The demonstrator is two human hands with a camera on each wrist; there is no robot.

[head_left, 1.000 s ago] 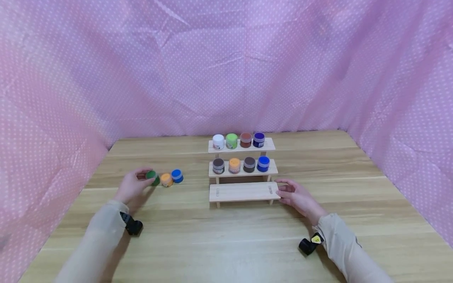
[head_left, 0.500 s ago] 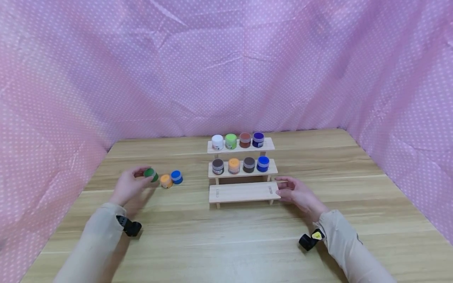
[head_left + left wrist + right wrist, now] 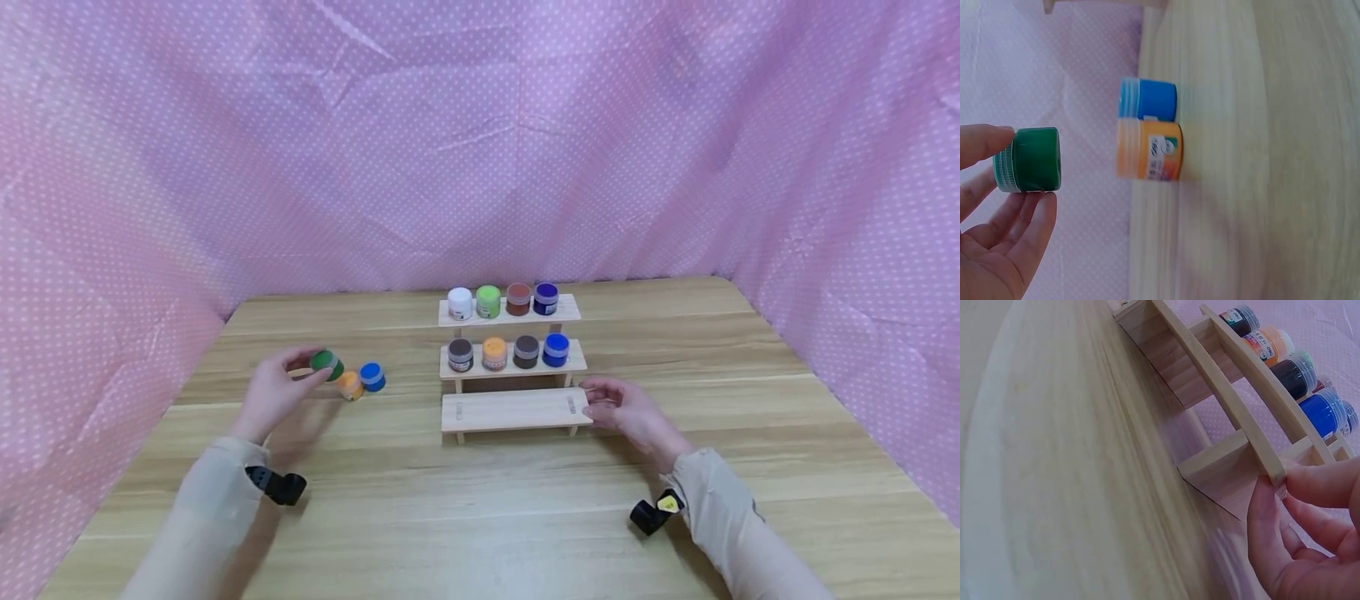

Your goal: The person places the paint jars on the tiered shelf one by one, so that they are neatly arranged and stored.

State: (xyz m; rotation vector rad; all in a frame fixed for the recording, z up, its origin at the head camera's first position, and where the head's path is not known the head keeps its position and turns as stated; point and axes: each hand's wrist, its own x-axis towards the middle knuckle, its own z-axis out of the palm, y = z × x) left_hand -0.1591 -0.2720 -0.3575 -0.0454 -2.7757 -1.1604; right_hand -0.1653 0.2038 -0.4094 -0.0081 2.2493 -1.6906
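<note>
My left hand [image 3: 273, 396] pinches a green paint jar [image 3: 1036, 159] between thumb and fingers, holding it above the table. Beside it on the table stand an orange paint jar [image 3: 1161, 150] and a blue paint jar [image 3: 1159, 99], touching or nearly so. At the right end of the three-step wooden rack [image 3: 517, 410], my right hand [image 3: 630, 417] pinches the lowest step's board between thumb and fingers, seen close up in the right wrist view. That lowest step carries no jars.
The rack's middle step bears a row of jars, among them an orange jar [image 3: 495, 354] and a blue jar [image 3: 556, 350]. On the top step are a white jar [image 3: 460, 304] and several others. A pink dotted cloth [image 3: 480, 167] hangs behind the wooden table [image 3: 480, 517].
My left hand has raised the green jar a little off the table and moved it slightly toward the orange jar. The right hand keeps its grip on the rack.
</note>
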